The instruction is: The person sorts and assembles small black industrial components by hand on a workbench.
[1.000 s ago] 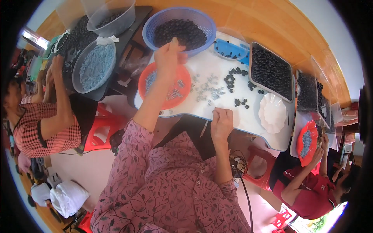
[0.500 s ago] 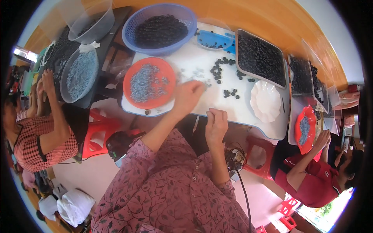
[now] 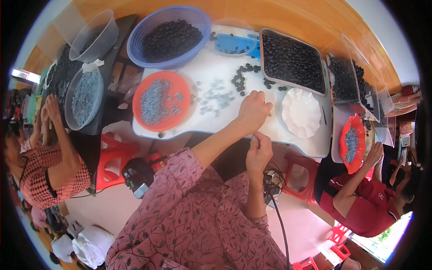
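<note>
My left hand [image 3: 254,110] rests knuckles-up on the white table [image 3: 225,123], fingers curled, just left of an empty white scalloped plate [image 3: 300,112]. My right hand [image 3: 258,150] hovers at the table's near edge right below it, thumb and fingers pinched together; whatever is inside either hand is hidden. Small grey pieces [image 3: 213,96] lie scattered to the left of my left hand. Loose black round pieces [image 3: 243,78] lie beyond it. An orange plate [image 3: 180,83] of grey pieces sits at the table's left end.
A blue basket [image 3: 135,42], a metal tray [image 3: 292,83] and a blue tray [image 3: 234,45] with black pieces line the far side. A person in a red checked shirt [image 3: 49,175] works left; another in red [image 3: 360,198] holds an orange plate [image 3: 344,135] right. Red stools [image 3: 110,157] stand below.
My left hand left the orange plate and swung right across the table to beside the white plate. My right hand stayed at the table edge, and the view shifted.
</note>
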A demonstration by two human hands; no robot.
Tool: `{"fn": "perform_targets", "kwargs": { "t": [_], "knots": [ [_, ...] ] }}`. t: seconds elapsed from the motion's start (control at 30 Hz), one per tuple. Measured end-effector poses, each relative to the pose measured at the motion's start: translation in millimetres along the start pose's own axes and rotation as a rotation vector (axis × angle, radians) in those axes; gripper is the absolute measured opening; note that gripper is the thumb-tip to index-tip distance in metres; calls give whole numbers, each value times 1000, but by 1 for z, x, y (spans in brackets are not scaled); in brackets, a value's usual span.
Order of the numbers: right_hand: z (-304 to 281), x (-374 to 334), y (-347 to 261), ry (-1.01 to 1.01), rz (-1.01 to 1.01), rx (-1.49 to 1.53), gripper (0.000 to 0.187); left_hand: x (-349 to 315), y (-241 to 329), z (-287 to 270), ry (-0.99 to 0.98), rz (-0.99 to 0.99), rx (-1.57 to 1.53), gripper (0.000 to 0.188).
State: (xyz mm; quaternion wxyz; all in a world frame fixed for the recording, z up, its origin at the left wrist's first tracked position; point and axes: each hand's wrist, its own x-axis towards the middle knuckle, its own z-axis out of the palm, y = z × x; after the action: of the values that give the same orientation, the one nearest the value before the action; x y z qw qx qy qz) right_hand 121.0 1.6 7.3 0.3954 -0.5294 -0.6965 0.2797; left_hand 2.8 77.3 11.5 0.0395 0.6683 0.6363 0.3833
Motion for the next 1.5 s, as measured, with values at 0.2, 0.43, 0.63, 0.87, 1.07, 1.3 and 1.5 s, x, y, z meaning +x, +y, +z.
{"fn": "perform_targets", "kwargs": {
  "t": [0.2,0.43,0.63,0.87,1.07,1.3,1.5],
  "knots": [
    [4,-1,3,3,40,67,14,-3,-4,6,-57,60,109,16],
    [4,-2,12,-1,-27,24,14,-37,-4,-34,-56,-384,-830,17],
    [6,-5,4,-20,54,141,11,-75,-13,-68,-38,-709,-1594,29],
    [6,-5,-22,-106,174,468,11,-107,-17,-75,49,-722,-1887,27],
    [8,-6,-35,-155,93,616,14,-121,-19,-75,66,-721,-1982,28],
    [8,-9,-45,-197,77,604,15,-130,-21,-74,137,-724,-2107,28],
    [8,-11,-47,-207,89,564,15,-135,-20,-70,150,-722,-2187,26]
  ]
}}
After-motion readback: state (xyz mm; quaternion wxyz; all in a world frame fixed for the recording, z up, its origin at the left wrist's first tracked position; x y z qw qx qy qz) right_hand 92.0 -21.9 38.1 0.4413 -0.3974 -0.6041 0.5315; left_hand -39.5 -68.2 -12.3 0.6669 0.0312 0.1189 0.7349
